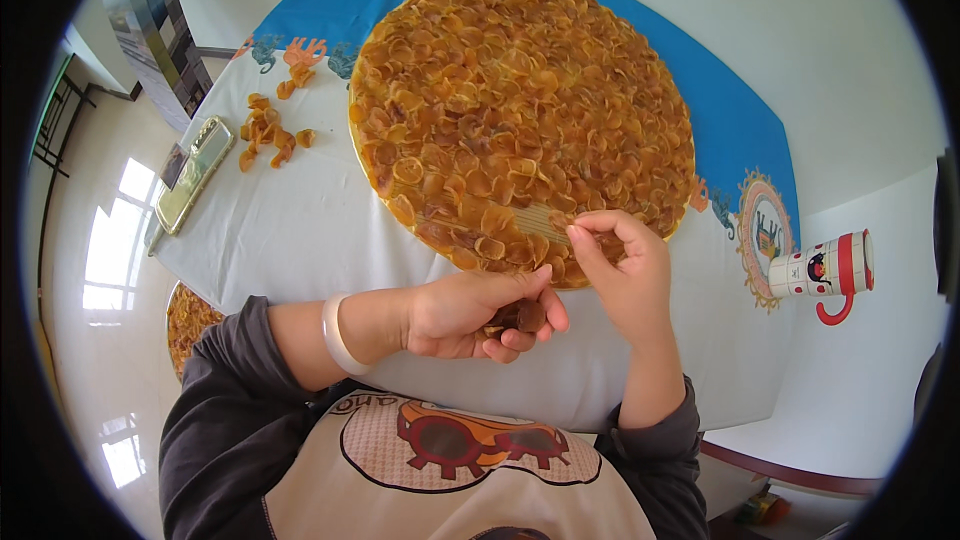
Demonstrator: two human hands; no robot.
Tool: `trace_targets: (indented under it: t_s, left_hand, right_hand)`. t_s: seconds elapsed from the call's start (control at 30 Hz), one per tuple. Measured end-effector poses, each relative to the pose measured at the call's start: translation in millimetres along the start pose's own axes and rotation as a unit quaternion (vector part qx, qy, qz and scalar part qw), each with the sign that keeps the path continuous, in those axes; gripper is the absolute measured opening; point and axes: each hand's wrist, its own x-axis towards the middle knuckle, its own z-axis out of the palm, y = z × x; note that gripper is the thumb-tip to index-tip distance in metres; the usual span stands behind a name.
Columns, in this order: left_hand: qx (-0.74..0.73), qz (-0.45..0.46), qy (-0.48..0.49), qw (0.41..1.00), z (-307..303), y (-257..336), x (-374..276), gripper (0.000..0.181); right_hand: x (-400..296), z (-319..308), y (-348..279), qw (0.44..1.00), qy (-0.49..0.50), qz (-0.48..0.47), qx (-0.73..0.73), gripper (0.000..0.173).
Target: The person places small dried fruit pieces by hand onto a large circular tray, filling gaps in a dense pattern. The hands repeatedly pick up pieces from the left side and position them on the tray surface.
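A large round tray (541, 222) with a ribbed surface is covered in amber-brown dried fruit pieces (517, 101), perhaps longan flesh. Several darker pieces (517, 317) lie in the curled fingers of my left hand (472, 307), palm turned up in front of the tray's near edge. My right hand (630, 262) is over the near right part of the tray. Its thumb and index fingertip pinch the edge of one dried fruit piece (560, 220). Beside that piece, a strip of the ribbed surface shows between the fruit.
Loose fruit pieces (264, 127) lie on the white tablecloth (322, 217) at left. Near the table's left edge rests a phone in a gold-edged case (196, 172). A red-handled cup (821, 266) stands at right. Lower left, another fruit-covered tray (187, 322) shows partly below the table.
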Motion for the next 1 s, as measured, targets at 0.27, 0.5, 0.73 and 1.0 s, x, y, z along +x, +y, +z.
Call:
trace_targets:
  t_s: [0.27,0.5,0.73,1.0]
  left_hand:
    - [0.038,0.006,-0.008,0.999,2.6,2.5,-3.4,0.049]
    - [0.04,0.006,0.004,0.999,5.4,2.5,-3.6,0.046]
    - [0.059,0.003,0.01,0.998,6.3,3.5,-4.4,0.043]
    - [0.062,0.008,-0.017,0.998,1.7,2.4,-5.1,0.038]
  right_hand:
    - [11.8,19.1,3.0,0.998,0.012,0.036,-0.059,0.012]
    - [11.5,24.0,15.6,0.992,0.032,-0.01,-0.121,0.018]
    - [12.7,27.4,3.9,0.991,0.0,0.042,-0.13,0.022]
    - [13.9,35.0,8.8,0.978,-0.009,-0.035,-0.207,0.021]
